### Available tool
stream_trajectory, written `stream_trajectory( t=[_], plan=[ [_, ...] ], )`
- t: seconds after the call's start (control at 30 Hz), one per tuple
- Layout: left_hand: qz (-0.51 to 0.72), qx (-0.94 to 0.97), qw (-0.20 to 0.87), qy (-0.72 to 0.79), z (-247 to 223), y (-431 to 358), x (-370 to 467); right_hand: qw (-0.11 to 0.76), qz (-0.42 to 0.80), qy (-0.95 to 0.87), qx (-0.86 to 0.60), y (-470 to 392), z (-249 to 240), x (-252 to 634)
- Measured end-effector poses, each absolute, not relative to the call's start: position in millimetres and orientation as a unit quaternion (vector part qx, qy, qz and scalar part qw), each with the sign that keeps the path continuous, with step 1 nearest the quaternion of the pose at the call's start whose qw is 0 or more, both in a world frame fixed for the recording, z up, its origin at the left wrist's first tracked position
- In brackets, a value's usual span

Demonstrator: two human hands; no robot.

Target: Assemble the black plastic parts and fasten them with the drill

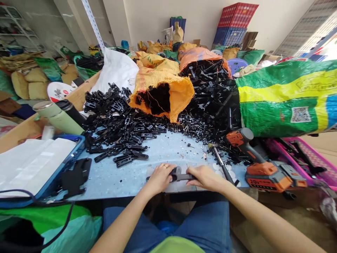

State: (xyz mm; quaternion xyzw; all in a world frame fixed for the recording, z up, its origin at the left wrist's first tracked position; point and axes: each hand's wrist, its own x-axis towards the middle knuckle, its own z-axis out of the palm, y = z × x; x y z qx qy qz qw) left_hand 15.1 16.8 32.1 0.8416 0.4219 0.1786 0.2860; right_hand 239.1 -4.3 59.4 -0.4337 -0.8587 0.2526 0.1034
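At the front edge of the light-blue table [110, 181], a black plastic bracket [181, 176] lies between my two hands. My left hand [160, 177] is closed over its left end, fingers curled down. With thumb and fingers, my right hand [204, 177] grips its right end. The underside of the bracket and some fingertips are hidden. Just right of my right hand lies a hammer [222, 163] with a dark handle. A heap of similar black plastic parts [129, 140] spreads beyond my left hand.
An orange-grey cordless drill [259, 165] rests on the right, beside a pink basket [313, 154]. An orange sack [163, 75] and a green-yellow sack [276, 102] stand behind. At left are a blue tray [79, 144], a black plate [76, 177] and a green bottle [58, 117].
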Motion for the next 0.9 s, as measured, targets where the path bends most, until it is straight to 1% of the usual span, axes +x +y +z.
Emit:
stream_trajectory(
  t=[0.03, 0.07, 0.1, 0.17, 0.27, 0.43, 0.57, 0.73, 0.9],
  plan=[
    [0.139, 0.860, 0.267, 0.412, 28.8, 18.4, 11.7, 0.026, 0.207, -0.885, -0.417, -7.3, 56.3, 244.5],
    [0.113, 0.869, 0.253, 0.410, 26.7, 19.2, 10.0, -0.027, 0.168, -0.897, -0.407, -9.7, 52.4, 246.9],
    [0.099, 0.873, 0.240, 0.412, 25.9, 19.1, 10.0, -0.062, 0.138, -0.901, -0.407, -11.5, 48.4, 246.5],
    [0.093, 0.874, 0.222, 0.422, 27.4, 16.5, 13.3, -0.095, 0.098, -0.893, -0.429, -13.8, 42.4, 240.9],
    [0.099, 0.874, 0.208, 0.427, 33.4, 9.7, 19.1, -0.101, 0.065, -0.880, -0.460, -16.5, 44.3, 231.2],
    [0.121, 0.868, 0.212, 0.432, 37.3, 1.8, 16.4, -0.100, 0.022, -0.874, -0.475, -24.8, 65.0, 224.8],
    [0.138, 0.870, 0.219, 0.420, 33.3, 1.9, 12.6, -0.109, 0.021, -0.870, -0.481, -26.4, 77.3, 220.7],
    [0.154, 0.880, 0.196, 0.405, 25.1, 1.5, 14.1, -0.110, 0.023, -0.872, -0.476, -20.2, 86.8, 218.6],
    [0.141, 0.880, 0.214, 0.400, 26.2, -1.6, 13.1, -0.097, 0.047, -0.886, -0.452, -13.4, 78.6, 232.2]
  ],
)
